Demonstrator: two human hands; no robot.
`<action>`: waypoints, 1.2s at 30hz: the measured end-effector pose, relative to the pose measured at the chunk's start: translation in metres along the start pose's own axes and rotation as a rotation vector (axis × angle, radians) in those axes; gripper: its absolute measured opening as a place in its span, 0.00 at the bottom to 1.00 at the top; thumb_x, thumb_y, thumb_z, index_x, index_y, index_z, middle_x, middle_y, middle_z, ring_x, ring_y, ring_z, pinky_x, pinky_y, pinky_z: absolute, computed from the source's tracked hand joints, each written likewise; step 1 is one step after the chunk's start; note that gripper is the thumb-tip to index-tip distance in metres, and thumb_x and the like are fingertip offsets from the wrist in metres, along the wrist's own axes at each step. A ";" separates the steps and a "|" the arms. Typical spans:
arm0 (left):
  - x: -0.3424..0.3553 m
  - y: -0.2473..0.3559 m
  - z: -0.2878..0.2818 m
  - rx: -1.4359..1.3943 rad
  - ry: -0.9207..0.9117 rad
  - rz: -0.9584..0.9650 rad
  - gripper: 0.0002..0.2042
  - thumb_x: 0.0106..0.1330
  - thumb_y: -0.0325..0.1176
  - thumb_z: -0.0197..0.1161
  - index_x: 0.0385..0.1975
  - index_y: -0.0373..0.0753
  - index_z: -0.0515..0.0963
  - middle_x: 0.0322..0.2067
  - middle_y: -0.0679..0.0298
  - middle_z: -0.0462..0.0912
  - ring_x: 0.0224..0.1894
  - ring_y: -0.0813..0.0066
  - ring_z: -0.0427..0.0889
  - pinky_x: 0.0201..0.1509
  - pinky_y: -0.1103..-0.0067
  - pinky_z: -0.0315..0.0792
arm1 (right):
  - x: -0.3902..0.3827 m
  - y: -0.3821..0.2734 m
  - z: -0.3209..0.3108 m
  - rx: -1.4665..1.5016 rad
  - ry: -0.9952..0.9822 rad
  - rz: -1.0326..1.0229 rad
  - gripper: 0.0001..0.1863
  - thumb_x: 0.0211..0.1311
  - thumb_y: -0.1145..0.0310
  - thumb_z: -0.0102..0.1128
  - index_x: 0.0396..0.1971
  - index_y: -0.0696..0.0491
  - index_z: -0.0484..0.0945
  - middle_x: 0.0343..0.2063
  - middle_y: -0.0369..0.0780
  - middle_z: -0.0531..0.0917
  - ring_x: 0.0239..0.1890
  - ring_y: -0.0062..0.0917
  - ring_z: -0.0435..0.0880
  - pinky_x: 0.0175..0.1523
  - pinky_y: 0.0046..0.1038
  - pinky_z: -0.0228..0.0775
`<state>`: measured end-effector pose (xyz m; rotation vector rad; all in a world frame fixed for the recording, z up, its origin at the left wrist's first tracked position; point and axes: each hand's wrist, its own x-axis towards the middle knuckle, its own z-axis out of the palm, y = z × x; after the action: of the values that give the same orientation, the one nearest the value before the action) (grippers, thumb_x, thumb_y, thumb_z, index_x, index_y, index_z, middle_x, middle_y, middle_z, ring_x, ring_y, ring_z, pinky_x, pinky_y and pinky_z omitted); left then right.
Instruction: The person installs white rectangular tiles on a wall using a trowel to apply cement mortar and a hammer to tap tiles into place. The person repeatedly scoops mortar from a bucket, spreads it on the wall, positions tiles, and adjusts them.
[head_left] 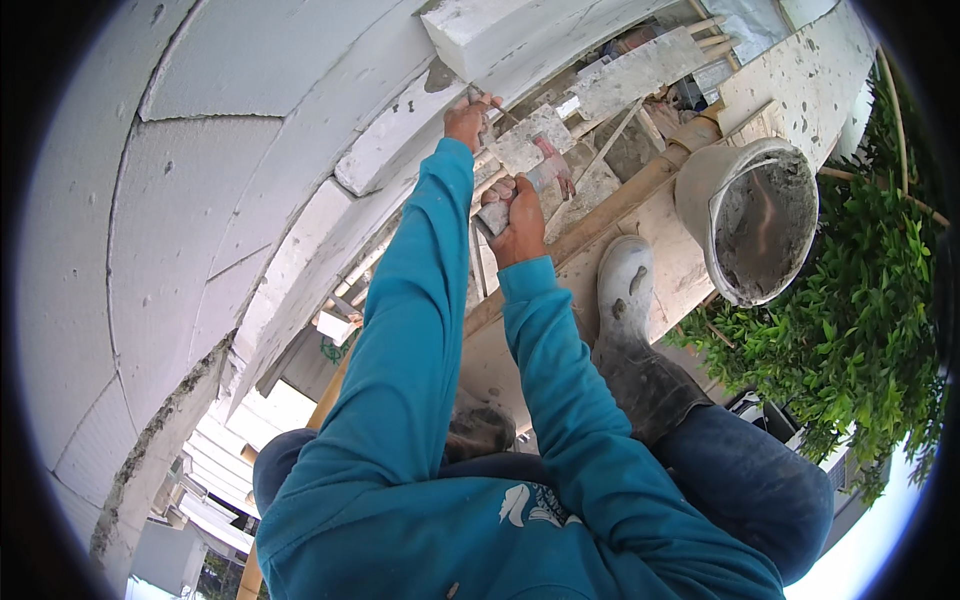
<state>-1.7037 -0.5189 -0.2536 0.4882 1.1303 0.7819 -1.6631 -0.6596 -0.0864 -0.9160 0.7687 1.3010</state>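
Note:
My right hand is shut on the handle of a mortar-caked trowel, whose grey blade points up toward the white block wall. My left hand reaches higher, its fingers pinched on a thin dark metal piece at the wall's edge, just beside the blade's top corner. What that piece is I cannot make out. A pinkish part sticks out to the right of the blade. Both arms are in teal sleeves.
A white bucket of grey mortar stands on a spattered board at the right. My mortar-stained boot rests beside it, next to a bamboo pole. Green shrubs lie far below right, rooftops below left.

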 end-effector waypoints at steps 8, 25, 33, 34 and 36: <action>0.004 -0.007 -0.001 0.053 0.035 0.005 0.05 0.67 0.31 0.60 0.37 0.37 0.75 0.35 0.62 0.86 0.18 0.85 0.62 0.19 0.84 0.58 | 0.015 -0.002 -0.015 -0.104 -0.098 0.002 0.13 0.74 0.65 0.39 0.25 0.50 0.62 0.17 0.32 0.64 0.17 0.17 0.63 0.21 0.22 0.64; -0.015 0.050 -0.001 0.549 0.196 -0.076 0.14 0.58 0.35 0.70 0.36 0.31 0.80 0.29 0.60 0.81 0.20 0.83 0.63 0.21 0.84 0.57 | 0.014 -0.002 -0.009 0.011 0.002 -0.103 0.11 0.72 0.69 0.42 0.26 0.50 0.64 0.19 0.32 0.66 0.18 0.17 0.65 0.24 0.26 0.66; -0.066 0.149 -0.007 0.202 -0.028 -0.047 0.28 0.55 0.45 0.74 0.45 0.30 0.72 0.33 0.60 0.76 0.23 0.81 0.64 0.24 0.82 0.59 | 0.005 0.009 -0.007 0.016 -0.010 -0.157 0.04 0.69 0.71 0.48 0.34 0.50 0.63 0.22 0.33 0.68 0.20 0.20 0.68 0.25 0.29 0.68; -0.068 0.153 -0.005 0.168 -0.078 -0.049 0.29 0.55 0.46 0.75 0.45 0.29 0.71 0.32 0.61 0.75 0.23 0.81 0.64 0.24 0.82 0.59 | 0.008 0.010 -0.005 0.046 0.019 -0.179 0.04 0.69 0.71 0.48 0.34 0.50 0.63 0.22 0.33 0.68 0.20 0.20 0.68 0.25 0.29 0.69; -0.070 0.163 0.002 0.098 -0.035 -0.054 0.29 0.54 0.46 0.75 0.45 0.31 0.71 0.31 0.61 0.75 0.24 0.80 0.64 0.24 0.82 0.58 | 0.013 0.014 -0.001 0.105 0.082 -0.224 0.05 0.69 0.71 0.48 0.33 0.50 0.63 0.23 0.33 0.69 0.21 0.20 0.68 0.25 0.30 0.69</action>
<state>-1.7660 -0.4673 -0.0957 0.5497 1.1481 0.6707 -1.6750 -0.6542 -0.0998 -0.9467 0.7676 1.0238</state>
